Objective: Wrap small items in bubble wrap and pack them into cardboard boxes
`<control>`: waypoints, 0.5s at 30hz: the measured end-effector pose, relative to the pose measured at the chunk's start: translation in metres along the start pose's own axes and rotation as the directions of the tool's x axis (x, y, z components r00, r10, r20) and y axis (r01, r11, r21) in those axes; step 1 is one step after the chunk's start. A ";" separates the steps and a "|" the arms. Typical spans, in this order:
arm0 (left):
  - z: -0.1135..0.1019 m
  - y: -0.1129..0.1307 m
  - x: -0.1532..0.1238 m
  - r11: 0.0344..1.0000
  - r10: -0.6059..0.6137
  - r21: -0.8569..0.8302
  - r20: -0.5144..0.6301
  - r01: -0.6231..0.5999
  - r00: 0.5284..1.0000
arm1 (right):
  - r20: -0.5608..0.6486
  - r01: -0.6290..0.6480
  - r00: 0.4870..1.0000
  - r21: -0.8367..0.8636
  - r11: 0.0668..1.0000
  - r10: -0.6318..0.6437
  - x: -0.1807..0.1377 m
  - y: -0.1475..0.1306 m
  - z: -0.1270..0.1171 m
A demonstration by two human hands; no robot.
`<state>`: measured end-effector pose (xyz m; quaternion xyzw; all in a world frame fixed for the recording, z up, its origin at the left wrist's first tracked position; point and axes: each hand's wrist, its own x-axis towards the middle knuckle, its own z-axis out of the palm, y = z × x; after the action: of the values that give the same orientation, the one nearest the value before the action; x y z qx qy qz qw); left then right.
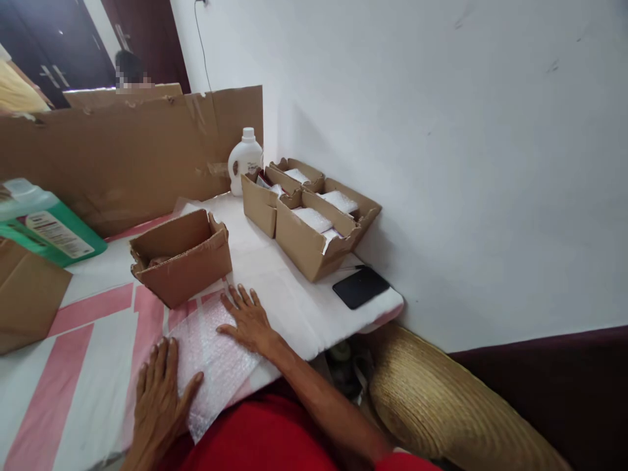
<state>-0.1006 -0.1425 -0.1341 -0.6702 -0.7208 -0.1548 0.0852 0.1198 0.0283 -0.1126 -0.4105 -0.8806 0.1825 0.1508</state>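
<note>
Hands press flat on one clear bubble-wrap sheet [216, 356] at the near edge of the white-and-pink covered table [93, 340]: left hand [159, 396] and right hand [248, 320] both lie open, fingers spread, gripping nothing. One open brown cardboard box [184, 258] sits just beyond; three more packed cardboard boxes [309, 219] line the far right corner.

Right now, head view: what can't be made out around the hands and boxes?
- Open cardboard box: contents hidden by its front wall.
- Left hand and right hand lie flat on the bubble wrap; anything beneath is unseen.
- Green bottle: cut off by the left edge, label too small.
- White bottle: label too small.
</note>
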 end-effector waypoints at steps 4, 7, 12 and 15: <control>-0.009 -0.022 -0.016 0.999 -0.032 -0.023 -0.026 0.031 0.999 | 0.019 -0.104 0.994 -0.038 0.994 0.105 -0.025 0.019 -0.012; -0.024 -0.015 -0.023 0.998 -0.012 -0.060 -0.116 0.005 0.993 | 0.015 -0.148 0.989 -0.056 0.987 0.149 -0.049 0.023 -0.025; -0.040 0.033 -0.025 0.970 0.220 -0.080 -0.120 -0.231 0.968 | 0.067 0.168 0.984 0.005 0.986 -0.168 -0.086 0.014 -0.038; -0.035 0.040 -0.027 0.923 0.382 -0.018 -0.088 -0.385 0.920 | 0.169 0.291 0.943 0.005 0.957 -0.287 -0.106 0.019 -0.035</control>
<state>-0.0612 -0.1770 -0.1059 -0.7927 -0.5687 -0.1754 0.1319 0.2126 -0.0354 -0.1021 -0.2616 -0.9426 0.1835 0.0969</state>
